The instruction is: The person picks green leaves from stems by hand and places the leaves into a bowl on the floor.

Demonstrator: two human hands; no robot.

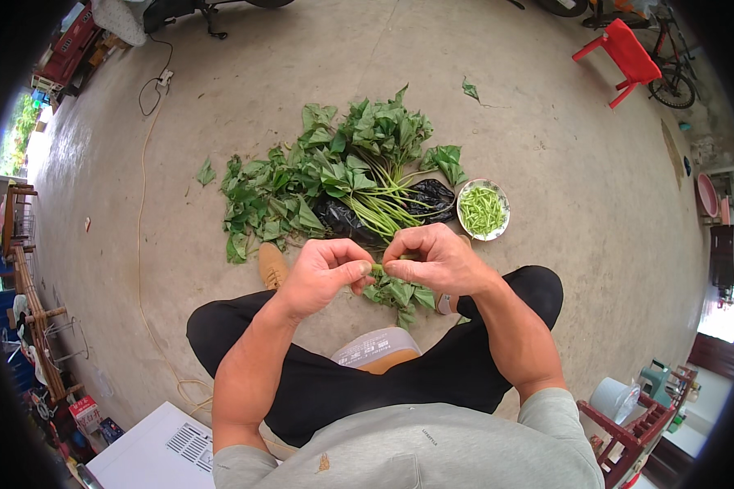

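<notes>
Pinched between the fingertips of my left hand [333, 275] and my right hand [434, 260] is a short green stem [377, 267]; the two hands are close together. Leaves [404, 292] hang or lie just below them, and I cannot tell whether they join that stem. Beyond the hands, long leafy stems [379, 208] rest partly on black plastic bags [433, 198] on the floor. A heap of green leaves [269, 195] spreads to the left. At the right, a patterned bowl [506, 211] holds cut green stem pieces [482, 211].
My shoes stand on the concrete floor on either side of the greens. A loose leaf [206, 172] lies at the left, near a long cable [140, 226]. A red plastic stool [630, 55] and a bicycle [673, 85] are far right. A white appliance [153, 452] is lower left.
</notes>
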